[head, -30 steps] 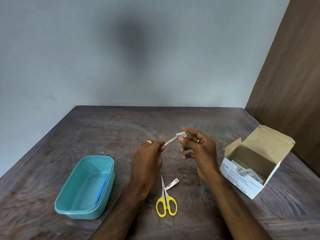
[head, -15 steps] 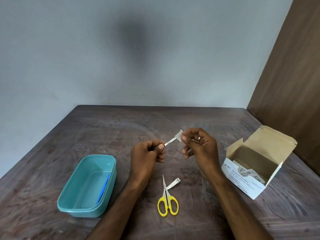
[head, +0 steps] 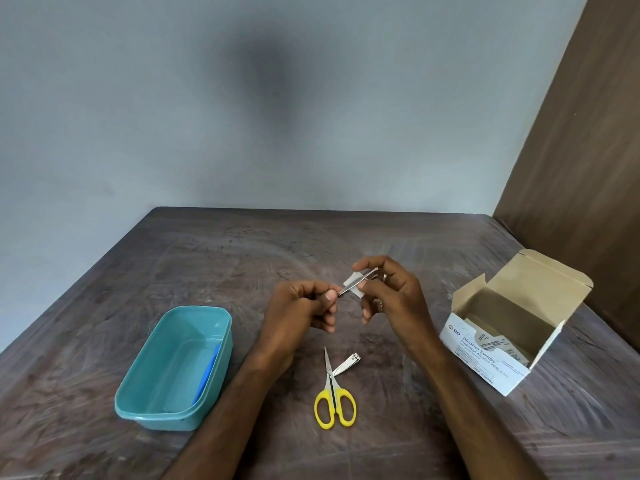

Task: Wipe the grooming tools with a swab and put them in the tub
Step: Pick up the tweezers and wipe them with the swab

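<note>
While tub [head: 173,368] sits at left on table [head: 242,258] with a blue item inside, left hand [head: 294,313] pinches one end of tweezers [head: 356,284]. Right hand [head: 388,292] pinches swab [head: 352,285] around them. Scissors [head: 333,396] and clipper [head: 346,363] lie below, unwiped. Risk: thin steel slips from the pinch if the swab drags hard.

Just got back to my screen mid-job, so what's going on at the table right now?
A person is wiping a slim metal tool: the left hand pinches one end, the right hand holds a white swab against it. The yellow scissors and nail clipper lie on the table, not yet in the teal tub, which holds a blue item. The swab box stands open.
</note>
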Demonstrator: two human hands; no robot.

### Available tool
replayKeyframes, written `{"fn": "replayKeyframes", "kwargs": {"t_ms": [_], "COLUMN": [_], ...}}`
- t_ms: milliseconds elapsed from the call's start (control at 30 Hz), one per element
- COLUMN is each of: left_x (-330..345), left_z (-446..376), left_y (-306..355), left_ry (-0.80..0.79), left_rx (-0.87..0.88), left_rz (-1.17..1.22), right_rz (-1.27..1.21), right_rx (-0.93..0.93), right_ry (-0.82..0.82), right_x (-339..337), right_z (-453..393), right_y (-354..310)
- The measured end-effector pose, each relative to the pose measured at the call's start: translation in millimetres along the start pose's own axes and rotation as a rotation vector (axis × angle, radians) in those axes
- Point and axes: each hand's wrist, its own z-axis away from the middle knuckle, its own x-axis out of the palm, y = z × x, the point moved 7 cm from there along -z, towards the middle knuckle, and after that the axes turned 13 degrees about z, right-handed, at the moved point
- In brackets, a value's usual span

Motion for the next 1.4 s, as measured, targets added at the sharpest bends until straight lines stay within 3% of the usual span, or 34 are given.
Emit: {"fn": "replayKeyframes", "kwargs": {"t_ms": [233,600,900,1100,1167,1267,1400], "left_x": [-1,-2,-2,-5,-4,2,4], "left_z": [-2,-3,-1,-2,-2,0,2], "left_y": [-12,-14,-16,-6,1,11,14], "left_ry": [-0.040,-0.047,-0.037,0.032,0.047,0.059,0.118], "left_rx": [-0.157,-0.207,-0.278,-0.049,0.091,0.370,0.450], "left_rz": [0.092,0.141,0.258,0.045,-0.148,-0.639,-0.754], "right_rz": [-0.019,0.038,0.191,0.281,0.245,0.145,0.010], "right_rx": [-0.012,-0.026,-0.002,0.075,0.098,0.166,0.245], "right_ry": [-0.030,-0.186,-0.162,-0.080,-0.080,-0.091,-0.045], "right_x": [0,0,2,-1,-1,4,7], "right_z": [2,3,3,0,0,2,5], "right_y": [-2,2,1,10,11,13,16]}}
